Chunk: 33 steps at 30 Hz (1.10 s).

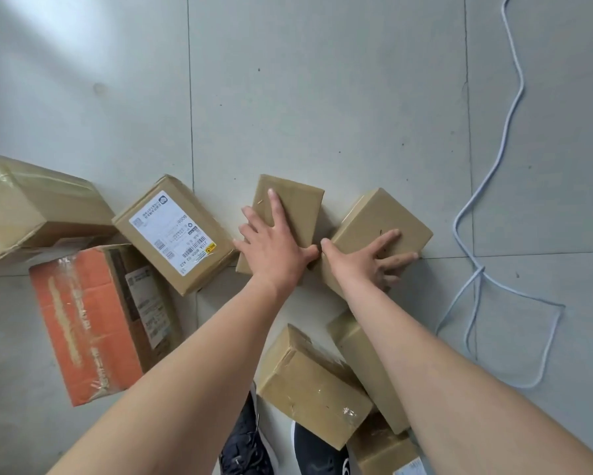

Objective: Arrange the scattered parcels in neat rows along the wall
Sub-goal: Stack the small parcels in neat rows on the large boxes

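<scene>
Several cardboard parcels lie scattered on the grey tiled floor. My left hand rests flat, fingers spread, on top of a small plain brown parcel. My right hand lies flat with fingers spread on a second plain brown parcel just to its right, tilted. The two hands almost touch at the thumbs. Left of them sits a labelled parcel, an orange parcel and a large taped box.
Near my feet lie more brown parcels, one partly under my right forearm and one at the bottom edge. My dark shoes show at the bottom. A white cord snakes over the floor at right.
</scene>
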{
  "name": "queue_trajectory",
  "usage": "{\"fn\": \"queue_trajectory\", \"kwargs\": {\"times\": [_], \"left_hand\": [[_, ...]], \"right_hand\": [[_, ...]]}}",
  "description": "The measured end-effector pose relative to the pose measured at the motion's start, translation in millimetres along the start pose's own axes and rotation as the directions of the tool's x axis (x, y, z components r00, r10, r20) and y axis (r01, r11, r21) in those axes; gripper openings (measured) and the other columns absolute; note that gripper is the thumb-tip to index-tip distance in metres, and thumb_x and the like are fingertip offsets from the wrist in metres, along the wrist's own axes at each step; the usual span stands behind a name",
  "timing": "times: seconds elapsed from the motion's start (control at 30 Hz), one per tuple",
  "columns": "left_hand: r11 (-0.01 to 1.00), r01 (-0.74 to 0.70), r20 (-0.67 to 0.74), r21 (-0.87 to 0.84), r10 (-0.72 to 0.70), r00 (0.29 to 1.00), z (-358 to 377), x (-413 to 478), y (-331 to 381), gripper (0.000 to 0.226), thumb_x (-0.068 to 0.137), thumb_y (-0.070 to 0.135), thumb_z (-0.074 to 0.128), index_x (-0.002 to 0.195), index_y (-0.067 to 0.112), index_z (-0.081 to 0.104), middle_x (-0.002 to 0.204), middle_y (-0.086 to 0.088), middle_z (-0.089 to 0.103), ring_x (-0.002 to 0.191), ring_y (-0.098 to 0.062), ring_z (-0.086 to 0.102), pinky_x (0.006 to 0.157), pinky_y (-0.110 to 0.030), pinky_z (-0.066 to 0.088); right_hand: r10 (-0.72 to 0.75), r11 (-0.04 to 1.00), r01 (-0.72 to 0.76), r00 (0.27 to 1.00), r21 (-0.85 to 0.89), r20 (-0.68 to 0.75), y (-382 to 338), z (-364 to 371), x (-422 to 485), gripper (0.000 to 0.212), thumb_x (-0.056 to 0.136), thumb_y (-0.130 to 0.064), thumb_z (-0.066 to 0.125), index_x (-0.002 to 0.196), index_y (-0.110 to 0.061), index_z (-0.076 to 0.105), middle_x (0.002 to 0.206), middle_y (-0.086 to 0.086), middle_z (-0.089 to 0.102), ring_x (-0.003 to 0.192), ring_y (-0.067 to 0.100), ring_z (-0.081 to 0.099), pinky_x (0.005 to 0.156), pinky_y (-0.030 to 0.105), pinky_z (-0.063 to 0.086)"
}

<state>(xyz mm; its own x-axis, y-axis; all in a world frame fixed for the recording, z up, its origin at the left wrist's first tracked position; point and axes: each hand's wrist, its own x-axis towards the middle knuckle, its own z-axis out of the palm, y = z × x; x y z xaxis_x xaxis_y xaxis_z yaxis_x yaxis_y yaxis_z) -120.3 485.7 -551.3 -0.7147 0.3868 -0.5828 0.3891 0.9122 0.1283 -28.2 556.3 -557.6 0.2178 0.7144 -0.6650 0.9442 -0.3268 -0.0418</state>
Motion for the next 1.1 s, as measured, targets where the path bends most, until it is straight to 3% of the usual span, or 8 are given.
{"fn": "queue_trajectory", "kwargs": {"times": [0.1, 0.23, 0.4, 0.53, 0.67, 0.8, 0.97, 1.1], "left_hand": [[0.996, 0.009, -0.015, -0.088, -0.011, 1.0, -6.9, -1.8, 1.9, 0.126, 0.062, 0.067, 0.07, 0.155, 0.025, -0.006, 0.149, -0.027, 0.016, 0.122, -0.042, 0.036, 0.099, -0.05, 0.035], [0.983, 0.041, -0.062, -0.181, -0.053, 0.997, -45.5, -27.9, -6.7, 0.125, 0.062, 0.074, 0.067, 0.154, 0.026, -0.002, 0.144, -0.026, 0.026, 0.12, -0.041, 0.041, 0.092, -0.046, 0.04], [0.943, 0.177, -0.059, -0.282, -0.201, 0.978, -133.4, -102.3, -45.4, 0.124, 0.062, 0.079, 0.062, 0.153, 0.026, -0.005, 0.144, -0.027, 0.026, 0.12, -0.042, 0.042, 0.092, -0.047, 0.042], [0.881, 0.317, -0.114, -0.352, -0.376, 0.919, -221.3, -173.9, -115.8, 0.124, 0.064, 0.084, 0.058, 0.154, 0.025, -0.004, 0.145, -0.029, 0.026, 0.124, -0.043, 0.04, 0.095, -0.048, 0.041], [0.758, 0.455, -0.147, -0.468, -0.574, 0.805, -289.7, -256.5, -215.2, 0.123, 0.065, 0.086, 0.053, 0.153, 0.025, -0.008, 0.142, -0.024, 0.027, 0.12, -0.041, 0.044, 0.091, -0.047, 0.044], [0.566, 0.593, -0.084, -0.573, -0.76, 0.644, -301.9, -350.3, -332.0, 0.123, 0.066, 0.086, 0.054, 0.152, 0.03, -0.014, 0.15, -0.022, 0.017, 0.126, -0.043, 0.039, 0.097, -0.047, 0.041], [0.27, 0.702, 0.024, -0.659, -0.925, 0.378, -239.4, -470.8, -462.2, 0.124, 0.063, 0.086, 0.055, 0.151, 0.032, -0.012, 0.151, -0.023, 0.017, 0.13, -0.045, 0.033, 0.101, -0.05, 0.038], [0.106, 0.74, 0.124, -0.664, -0.961, 0.249, -162.8, -559.5, -540.3, 0.124, 0.065, 0.085, 0.057, 0.152, 0.031, -0.014, 0.154, -0.026, 0.014, 0.136, -0.046, 0.028, 0.105, -0.055, 0.039]], "right_hand": [[-0.125, 0.99, 0.116, 0.986, -0.086, -0.11, 10.6, -13.2, -1.5, 0.126, 0.064, -0.072, 0.068, 0.152, -0.036, -0.015, 0.159, 0.012, -0.024, 0.133, 0.045, 0.022, 0.102, 0.056, 0.032], [-0.339, 0.923, 0.299, 0.929, -0.24, -0.147, 24.4, -51.5, -37.9, 0.121, 0.067, -0.073, 0.066, 0.153, -0.035, -0.012, 0.161, 0.011, -0.018, 0.138, 0.046, 0.016, 0.106, 0.057, 0.028], [-0.563, 0.765, 0.477, 0.821, -0.433, -0.091, 13.0, -104.2, -147.8, 0.12, 0.067, -0.081, 0.056, 0.152, -0.031, -0.011, 0.16, 0.015, -0.012, 0.133, 0.042, 0.02, 0.101, 0.053, 0.032], [-0.694, 0.61, 0.609, 0.72, -0.507, 0.029, -8.6, -129.7, -262.8, 0.12, 0.064, -0.085, 0.05, 0.153, -0.029, -0.01, 0.159, 0.016, -0.012, 0.129, 0.04, 0.024, 0.098, 0.05, 0.035], [-0.798, 0.385, 0.734, 0.569, -0.56, 0.197, -19.4, -114.0, -386.0, 0.124, 0.061, -0.09, 0.042, 0.151, -0.029, -0.017, 0.159, 0.017, -0.015, 0.13, 0.04, 0.025, 0.097, 0.048, 0.036], [-0.841, 0.179, 0.828, 0.409, -0.531, 0.355, 0.4, -64.0, -504.2, 0.124, 0.062, -0.088, 0.046, 0.152, -0.03, -0.016, 0.159, 0.017, -0.016, 0.135, 0.044, 0.02, 0.101, 0.052, 0.034], [-0.812, -0.097, 0.896, 0.18, -0.433, 0.556, 69.2, 23.4, -605.1, 0.122, 0.061, -0.086, 0.05, 0.15, -0.034, -0.017, 0.158, 0.011, -0.021, 0.138, 0.045, 0.014, 0.106, 0.056, 0.027], [-0.746, -0.261, 0.877, 0.082, -0.403, 0.661, 151.9, 91.3, -650.1, 0.123, 0.06, -0.085, 0.051, 0.151, -0.033, -0.012, 0.158, 0.013, -0.016, 0.135, 0.044, 0.019, 0.102, 0.056, 0.03]]}}
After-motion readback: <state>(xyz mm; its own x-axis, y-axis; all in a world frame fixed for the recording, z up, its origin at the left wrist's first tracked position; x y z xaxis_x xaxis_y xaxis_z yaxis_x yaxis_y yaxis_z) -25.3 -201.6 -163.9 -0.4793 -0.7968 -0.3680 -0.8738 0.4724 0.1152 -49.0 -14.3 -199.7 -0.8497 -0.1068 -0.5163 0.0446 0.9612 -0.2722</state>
